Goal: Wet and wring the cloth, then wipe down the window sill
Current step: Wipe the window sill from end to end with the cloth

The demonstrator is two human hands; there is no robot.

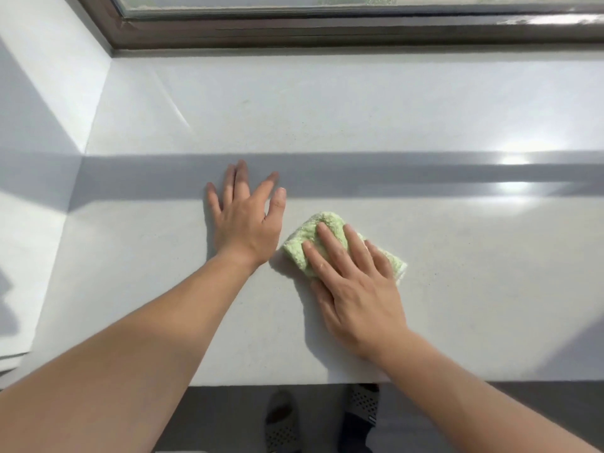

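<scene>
A person in dark slippers [282,420] stands on a grey floor [212,420] at the front edge of a white window sill [474,289], wiping it down. The right hand [356,289] lies flat on a folded green cloth [327,222], fingers straight and pressing it to the sill near the front edge. Just beside it, not touching the cloth, the left hand [245,220] rests spread on the bare surface, holding nothing and seemingly bracing the body.

The wetting and wringing appear done, and wiping is the step in hand. It likely goes best with even palm pressure and long overlapping strokes. The cloth should stay folded so a clean face can be turned out, and the bracing hand should lift off before the cloth reaches its patch.

The sill is smooth, glossy and deep, and glare marks its right side. A broad band of shadow [359,171] crosses it beyond the fingertips, and faint yellowish smudges show on the sunlit stretch farther back. A white side wall [49,76] closes the left corner, which will likely need fingertip work. At the back runs a brown window frame [294,31], with the glass [261,1] above it.
</scene>
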